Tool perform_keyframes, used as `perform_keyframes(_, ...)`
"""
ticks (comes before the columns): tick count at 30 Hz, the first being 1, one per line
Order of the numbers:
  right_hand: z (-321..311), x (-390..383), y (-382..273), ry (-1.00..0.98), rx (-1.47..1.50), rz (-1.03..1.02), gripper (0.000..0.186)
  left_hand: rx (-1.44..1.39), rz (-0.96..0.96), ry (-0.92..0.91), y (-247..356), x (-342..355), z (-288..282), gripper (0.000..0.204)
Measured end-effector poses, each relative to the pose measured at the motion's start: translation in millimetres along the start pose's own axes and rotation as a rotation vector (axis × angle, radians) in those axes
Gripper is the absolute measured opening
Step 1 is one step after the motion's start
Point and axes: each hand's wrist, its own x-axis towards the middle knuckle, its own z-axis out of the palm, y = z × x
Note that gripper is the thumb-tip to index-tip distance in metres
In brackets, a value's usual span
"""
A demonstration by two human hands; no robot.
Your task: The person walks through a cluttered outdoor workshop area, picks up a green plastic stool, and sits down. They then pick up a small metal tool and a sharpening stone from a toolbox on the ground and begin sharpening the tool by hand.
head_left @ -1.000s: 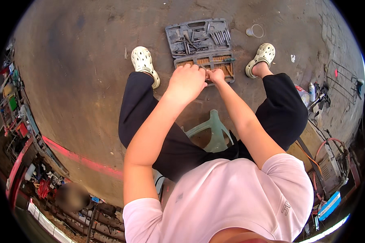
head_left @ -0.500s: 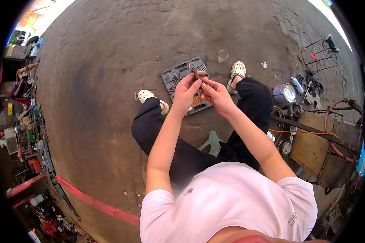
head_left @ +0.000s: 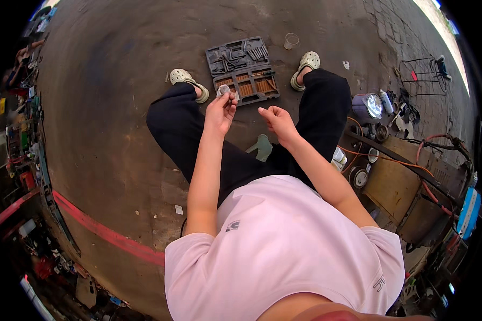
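Note:
My left hand [head_left: 221,113] is closed, its fingertips pinching a crumpled whitish piece of tissue or cloth [head_left: 223,91] over the near left corner of the open case. To its right my right hand [head_left: 278,121] is curled shut, thumb toward the left; whatever it may hold is hidden. The dark grey tool case [head_left: 242,70] lies open on the ground between my feet. Small dark metal tools [head_left: 233,59] fill its far half. Orange-brown compartments [head_left: 245,87] show in its near half, where a thin dark rod lies at the right side.
A clear plastic cup [head_left: 291,41] stands beyond my right shoe [head_left: 306,67]. On the right are a metal can [head_left: 367,106], a spray can [head_left: 385,101], an orange cable, a yellowish metal box [head_left: 393,179] and a wire stool frame [head_left: 423,77]. A green stool edge [head_left: 261,147] shows between my legs.
My hands were together over the case, holding a small brown rod-like piece. They have drawn apart and nearer me; the whitish piece shows in the left, the rod-like piece in neither.

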Motion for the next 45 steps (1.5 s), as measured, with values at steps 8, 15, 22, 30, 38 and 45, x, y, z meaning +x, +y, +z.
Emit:
perform_keyframes(8, 5.8, 13.0, 19.2, 0.006, 0.156, 0.021, 0.042, -0.013, -0.269, -0.009, -69.5, -8.9, -19.5, 0.018)
perform_keyframes(15, 5.6, 41.6, 54.1, 0.086, 0.205, -0.153, 0.021, 0.139, -0.227, 0.017, -77.8, 4.4, -1.8, 0.028)
perform_keyframes(22, -13.2, 62.8, 86.8, 0.114, -0.052, -0.079, 0.019, 0.128, -0.197, 0.287, -90.1, 38.2, -10.7, 0.036)
perform_keyframes(30, -24.3, 57.6, 74.2, 0.077, 0.196, 0.074, 0.019, 0.080, -0.354, 0.190, -114.4, 42.5, -21.2, 0.039)
perform_keyframes(38, -26.2, 61.3, 44.8, 0.105, 0.289, 0.172, 0.017, 0.023, -0.096, 0.055, 46.6, 83.0, 25.7, 0.049)
perform_keyframes(45, -2.4, 138.8, 34.2, 0.148, 0.123, 0.185, 0.013, 0.115, 0.208, -0.052, 159.6, 111.2, 69.6, 0.044)
